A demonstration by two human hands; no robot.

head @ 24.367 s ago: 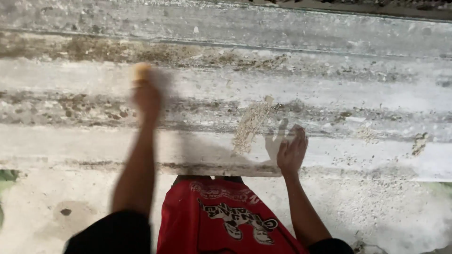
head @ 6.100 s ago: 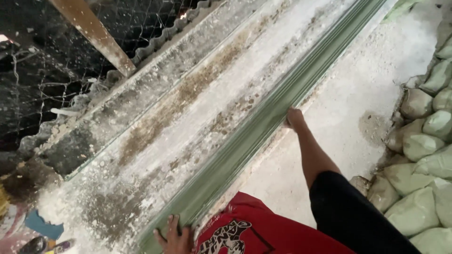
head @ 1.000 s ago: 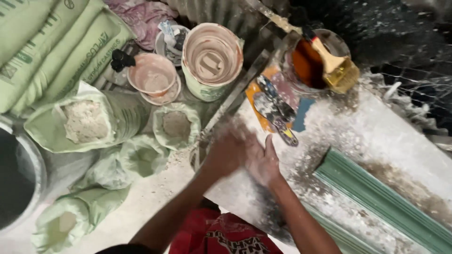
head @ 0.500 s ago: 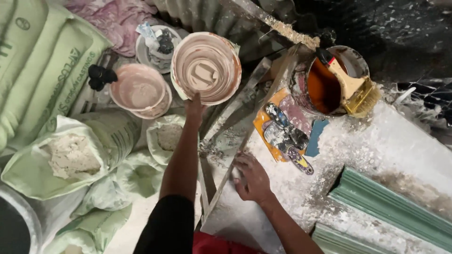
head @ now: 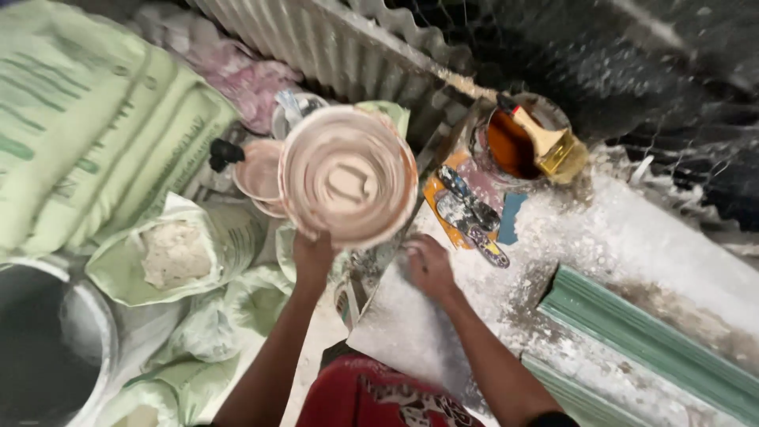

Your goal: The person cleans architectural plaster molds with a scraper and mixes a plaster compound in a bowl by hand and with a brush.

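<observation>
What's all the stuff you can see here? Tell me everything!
big bucket: 1, pinkish white, lifted at centre
small bucket: 1, pink, left of the big bucket
open sack: 1, pale green, white powder inside, left
stacked sacks: several, green, upper left
tin: 1, brown liquid, top right
brush: 1, yellow, on the tin
scrapers: 2, on an orange board
green moulding: long, lower right
left hand: grip on the big bucket
right hand: on the dusty surface
</observation>
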